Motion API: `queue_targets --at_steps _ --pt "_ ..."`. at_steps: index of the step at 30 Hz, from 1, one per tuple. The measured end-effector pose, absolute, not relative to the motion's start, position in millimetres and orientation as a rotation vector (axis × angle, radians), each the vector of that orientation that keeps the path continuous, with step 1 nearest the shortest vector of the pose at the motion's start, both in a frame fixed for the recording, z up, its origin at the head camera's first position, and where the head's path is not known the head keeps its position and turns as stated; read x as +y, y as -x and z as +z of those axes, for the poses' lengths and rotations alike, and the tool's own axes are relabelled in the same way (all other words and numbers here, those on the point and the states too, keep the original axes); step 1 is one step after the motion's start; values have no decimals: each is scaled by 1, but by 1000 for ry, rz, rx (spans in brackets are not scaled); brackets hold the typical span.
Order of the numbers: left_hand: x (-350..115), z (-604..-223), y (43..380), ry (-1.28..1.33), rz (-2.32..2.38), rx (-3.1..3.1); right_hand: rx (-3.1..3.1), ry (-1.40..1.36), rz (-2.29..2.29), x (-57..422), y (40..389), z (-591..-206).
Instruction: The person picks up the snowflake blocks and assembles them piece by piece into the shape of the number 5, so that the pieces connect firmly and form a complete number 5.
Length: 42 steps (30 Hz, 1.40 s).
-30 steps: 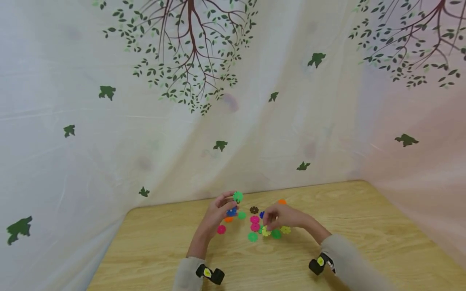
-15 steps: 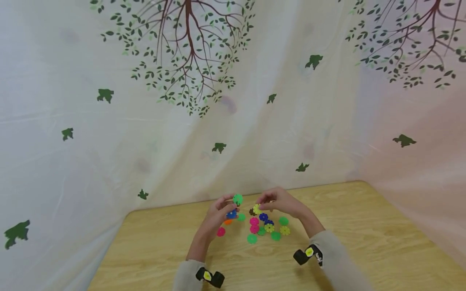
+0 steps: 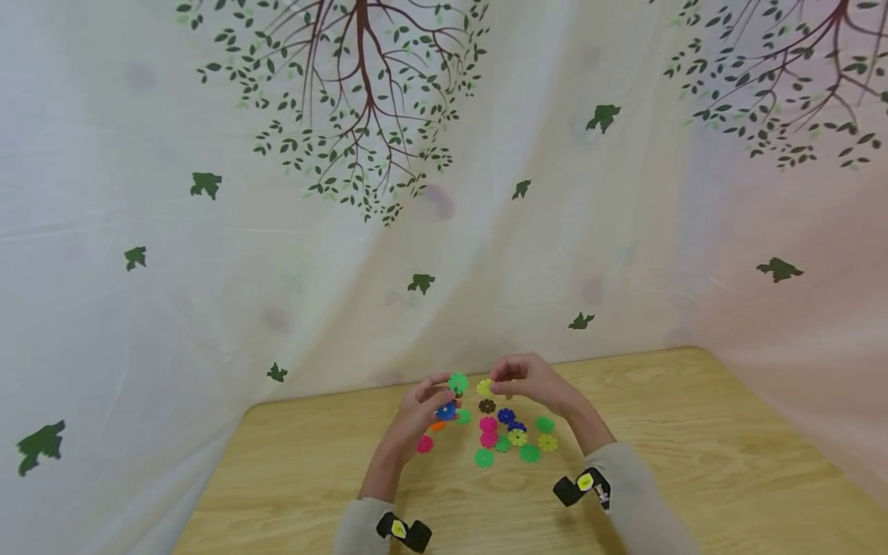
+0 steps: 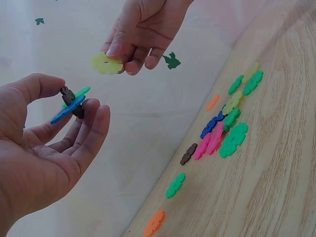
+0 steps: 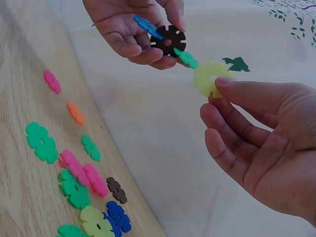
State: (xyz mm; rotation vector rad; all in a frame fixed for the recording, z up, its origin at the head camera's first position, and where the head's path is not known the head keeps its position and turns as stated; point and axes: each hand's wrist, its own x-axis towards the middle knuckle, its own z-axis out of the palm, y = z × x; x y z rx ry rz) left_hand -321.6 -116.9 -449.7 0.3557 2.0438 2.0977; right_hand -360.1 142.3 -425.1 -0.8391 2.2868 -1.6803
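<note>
My left hand [image 3: 415,416] pinches a small cluster of notched interlocking discs above the table. In the right wrist view, the cluster has a dark brown disc [image 5: 172,35] in the middle, with a blue disc [image 5: 147,26] and a green disc [image 5: 188,59] slotted into its edge. Between the thumb and fingers of my right hand [image 3: 539,384] is a yellow disc [image 5: 207,74], held by its edge. It faces the cluster's green side; a narrow gap shows between the two hands in the head view.
Loose discs lie on the wooden table [image 3: 277,478] below the hands: pink [image 3: 489,425], brown [image 3: 487,406], dark blue [image 3: 506,416], yellow [image 3: 547,442] and several green [image 3: 484,458]. A patterned curtain [image 3: 347,308] hangs behind the table's far edge.
From the loose discs, my right hand has risen with the yellow disc and come left, close to the left hand. My left hand stays nearly in place with its cluster.
</note>
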Motion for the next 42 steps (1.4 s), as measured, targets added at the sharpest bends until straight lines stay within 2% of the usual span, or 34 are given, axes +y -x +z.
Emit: queue_targets --at_steps 20,42 --pt "-115 -451 321 -378 2103 2028 2356 770 -1796 129 360 -430" --pt "-115 -453 322 -459 2079 1961 2330 852 -1863 121 357 -433"
